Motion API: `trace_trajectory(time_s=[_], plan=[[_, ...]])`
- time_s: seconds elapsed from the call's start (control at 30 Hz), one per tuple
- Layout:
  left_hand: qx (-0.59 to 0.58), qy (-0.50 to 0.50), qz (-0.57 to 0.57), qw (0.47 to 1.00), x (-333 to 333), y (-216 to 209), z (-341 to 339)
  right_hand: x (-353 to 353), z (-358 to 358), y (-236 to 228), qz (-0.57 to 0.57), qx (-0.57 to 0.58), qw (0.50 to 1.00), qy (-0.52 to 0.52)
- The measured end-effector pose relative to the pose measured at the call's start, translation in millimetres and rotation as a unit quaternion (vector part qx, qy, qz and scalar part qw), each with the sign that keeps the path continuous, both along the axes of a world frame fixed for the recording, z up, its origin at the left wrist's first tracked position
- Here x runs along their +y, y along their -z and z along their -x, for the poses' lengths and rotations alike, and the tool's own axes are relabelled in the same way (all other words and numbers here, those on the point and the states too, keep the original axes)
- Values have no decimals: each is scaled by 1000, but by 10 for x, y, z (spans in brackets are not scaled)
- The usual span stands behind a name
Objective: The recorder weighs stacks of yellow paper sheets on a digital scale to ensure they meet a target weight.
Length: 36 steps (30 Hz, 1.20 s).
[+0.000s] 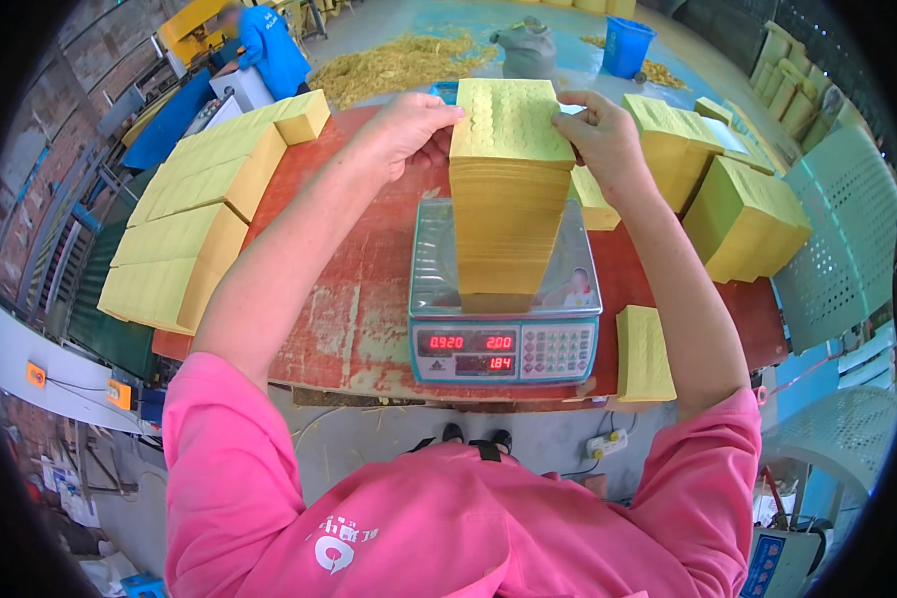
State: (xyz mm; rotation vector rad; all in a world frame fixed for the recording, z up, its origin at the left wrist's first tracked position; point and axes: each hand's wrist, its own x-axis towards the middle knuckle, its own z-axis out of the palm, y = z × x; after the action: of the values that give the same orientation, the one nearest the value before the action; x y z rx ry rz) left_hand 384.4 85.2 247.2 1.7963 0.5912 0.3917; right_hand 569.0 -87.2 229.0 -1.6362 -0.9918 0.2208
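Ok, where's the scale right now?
In the head view, the scale sits just right of centre, at the near edge of the red table, beneath the tall yellow stack.

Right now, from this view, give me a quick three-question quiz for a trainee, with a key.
1. What is the tall yellow stack standing on?
2. True or false: the left hand and right hand are at opposite sides of the stack's top.
3. Where is the blue bin? A, under the left hand; B, on the floor beyond the table; C, on the stack.

Key: 1, the scale; 2, true; 3, B.
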Motion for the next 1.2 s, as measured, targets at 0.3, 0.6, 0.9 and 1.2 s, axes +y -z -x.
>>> trace_trajectory(time_s=[0.3,0.6,0.9,1.2], plan=[[-69,-40,15,997,-194,98,24,-32,106,66,-4,-152,985,79],[-40,-282,-334,899,15,1491,1238,-929,370,542,-157,102,979,78],[260,-263,-493,788,-461,3185,2777,-1981,1004,2067,-114,304,926,193],[251,-288,-479,791,-519,3276,2846,-2041,1323,2403,-108,333,916,199]])
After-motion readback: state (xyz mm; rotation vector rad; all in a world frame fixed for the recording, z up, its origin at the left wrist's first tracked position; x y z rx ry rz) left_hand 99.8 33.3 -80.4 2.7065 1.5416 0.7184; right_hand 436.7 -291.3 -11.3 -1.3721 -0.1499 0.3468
